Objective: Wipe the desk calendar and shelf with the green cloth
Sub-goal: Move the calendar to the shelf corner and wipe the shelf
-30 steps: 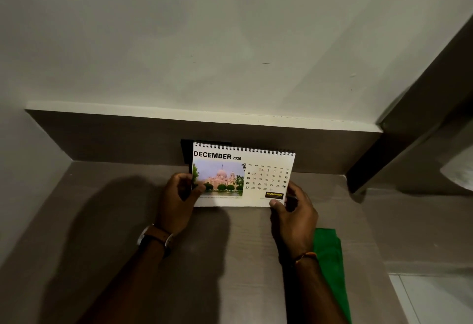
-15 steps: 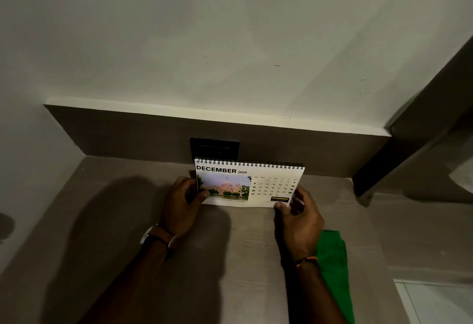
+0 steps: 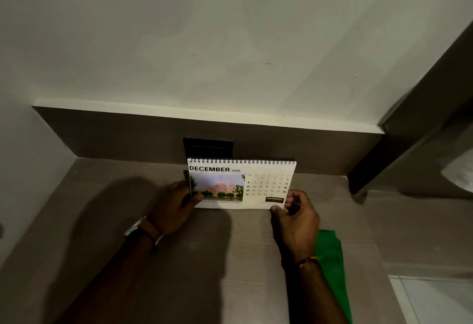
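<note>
White desk calendar (image 3: 242, 183) between both hands (image 3: 176, 206)

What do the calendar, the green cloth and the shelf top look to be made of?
Desk calendar: printed paper or card, slightly glossy, bound by a dark wire spiral.
Green cloth: soft matte fabric, judging by its folds.
Shelf: matte grey-brown wood-look surface with faint grain, probably laminate.

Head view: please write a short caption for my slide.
Both hands, left hand and right hand, hold a December desk calendar on the shelf; green cloth lies beside.
</note>
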